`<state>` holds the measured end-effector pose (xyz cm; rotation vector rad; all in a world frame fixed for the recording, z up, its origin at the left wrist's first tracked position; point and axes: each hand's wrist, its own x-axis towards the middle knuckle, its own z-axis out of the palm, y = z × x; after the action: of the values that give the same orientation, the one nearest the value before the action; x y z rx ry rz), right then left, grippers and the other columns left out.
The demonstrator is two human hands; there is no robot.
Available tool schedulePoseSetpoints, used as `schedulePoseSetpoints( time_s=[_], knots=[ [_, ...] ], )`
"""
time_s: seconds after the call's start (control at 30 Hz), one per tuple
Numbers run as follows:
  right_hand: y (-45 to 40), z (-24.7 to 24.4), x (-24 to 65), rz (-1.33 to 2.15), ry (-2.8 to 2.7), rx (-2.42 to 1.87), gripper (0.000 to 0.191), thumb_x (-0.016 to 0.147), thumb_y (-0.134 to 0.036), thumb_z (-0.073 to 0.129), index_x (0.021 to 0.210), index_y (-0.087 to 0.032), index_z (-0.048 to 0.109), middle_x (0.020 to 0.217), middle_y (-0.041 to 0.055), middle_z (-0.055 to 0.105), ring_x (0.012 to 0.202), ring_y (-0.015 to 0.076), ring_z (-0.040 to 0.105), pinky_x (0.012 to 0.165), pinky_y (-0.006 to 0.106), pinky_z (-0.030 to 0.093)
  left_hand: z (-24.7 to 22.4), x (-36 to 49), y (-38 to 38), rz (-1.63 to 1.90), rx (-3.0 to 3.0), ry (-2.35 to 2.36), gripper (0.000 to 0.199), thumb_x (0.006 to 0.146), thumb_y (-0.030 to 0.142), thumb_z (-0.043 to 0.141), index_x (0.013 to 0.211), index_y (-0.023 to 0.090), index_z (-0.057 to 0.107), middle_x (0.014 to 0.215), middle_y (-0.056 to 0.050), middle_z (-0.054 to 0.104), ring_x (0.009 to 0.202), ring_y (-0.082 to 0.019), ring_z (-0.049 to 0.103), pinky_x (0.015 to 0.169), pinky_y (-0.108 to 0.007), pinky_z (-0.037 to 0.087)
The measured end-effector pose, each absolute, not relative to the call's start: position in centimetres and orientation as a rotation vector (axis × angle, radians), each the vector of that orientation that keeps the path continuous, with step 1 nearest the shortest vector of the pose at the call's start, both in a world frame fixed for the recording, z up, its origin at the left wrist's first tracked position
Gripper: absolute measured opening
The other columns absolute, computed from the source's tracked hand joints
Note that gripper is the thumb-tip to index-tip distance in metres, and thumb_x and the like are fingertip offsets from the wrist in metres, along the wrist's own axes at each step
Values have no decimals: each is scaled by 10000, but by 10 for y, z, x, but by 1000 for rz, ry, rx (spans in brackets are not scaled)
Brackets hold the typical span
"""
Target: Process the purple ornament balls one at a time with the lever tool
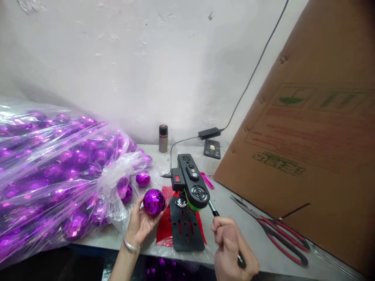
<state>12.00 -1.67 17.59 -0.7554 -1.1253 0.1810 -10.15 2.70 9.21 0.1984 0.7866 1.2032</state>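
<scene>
On the palm and fingertips of my left hand (143,222) rests a shiny purple mirrored ball (154,201), held just left of a small black machine (193,183). The machine has two round grilles, a red rocker switch (177,178) and a slotted black base plate (188,234). My right hand (233,248) is wrapped round the black grip of a metal lever (213,208) that reaches up to the machine's right side. Under the base plate lies a red sheet (164,230). Loose purple balls (143,178) sit behind my left hand.
A large clear plastic bag (58,175) full of purple balls fills the left. Black-and-red scissors (275,230) lie right, beside a leaning cardboard box (310,128). Behind stand a small bottle (163,138), a power adapter (209,133) with its cable, and a phone (211,149).
</scene>
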Motion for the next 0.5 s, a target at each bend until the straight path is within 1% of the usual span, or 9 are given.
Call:
schedulePoseSetpoints(
  time_s=[0.07,0.1,0.17,0.23,0.27,0.33,0.37,0.43,0.5],
  knots=[
    [-19,184,121,218,-1142,-791,547,1146,-304,597,614,-216,502,582,-27,493,572,133,561,533,265,387,83,-97,18,1167,146,791,438,1013,536,694,1225,155,737,1119,-139,873,1121,-299,853,807,-351,727],
    [-19,188,122,236,-1155,-813,551,1154,-323,588,620,-216,501,588,-25,498,577,131,560,531,263,382,79,-94,15,1157,132,799,444,1022,565,691,1199,161,745,1111,-135,874,1105,-295,856,790,-343,725],
    [-21,197,123,265,-1179,-861,565,1164,-360,577,624,-217,494,598,-21,506,582,126,555,517,258,361,69,-89,10,1147,135,803,560,999,689,702,1190,164,754,1155,-145,871,1106,-300,854,777,-339,724],
    [-21,205,125,280,-1194,-899,575,1166,-389,575,624,-221,481,602,-20,511,581,126,550,517,259,364,60,-83,5,1162,175,808,697,914,794,762,1226,170,753,1243,-160,854,1152,-311,838,803,-344,723],
    [-21,207,125,285,-1197,-912,577,1166,-399,572,625,-224,475,602,-20,512,580,128,548,525,261,377,57,-80,3,1185,202,829,717,859,791,827,1231,182,753,1269,-156,847,1166,-309,831,830,-347,721],
    [-20,210,126,291,-1203,-922,569,1167,-400,563,632,-231,470,603,-23,510,579,134,542,550,271,406,51,-74,-1,1212,288,903,684,771,673,964,1231,215,747,1301,-130,835,1181,-296,819,906,-365,713],
    [-20,210,126,295,-1209,-924,561,1169,-393,555,638,-233,471,607,-23,513,580,135,538,560,276,410,49,-70,-2,1220,349,952,674,751,610,996,1245,230,738,1316,-119,829,1179,-292,816,936,-383,707],
    [-21,209,127,302,-1222,-926,545,1172,-377,544,650,-234,477,618,-24,514,585,135,530,570,281,403,47,-61,-4,1230,502,1058,718,761,573,988,1334,251,698,1356,-118,809,1185,-304,809,982,-431,695],
    [-21,207,127,302,-1238,-925,532,1176,-359,534,661,-233,485,625,-28,511,589,133,524,580,282,402,45,-53,-5,1257,707,1162,815,768,612,949,1425,239,644,1376,-141,796,1229,-338,793,1057,-486,664]
  ],
)
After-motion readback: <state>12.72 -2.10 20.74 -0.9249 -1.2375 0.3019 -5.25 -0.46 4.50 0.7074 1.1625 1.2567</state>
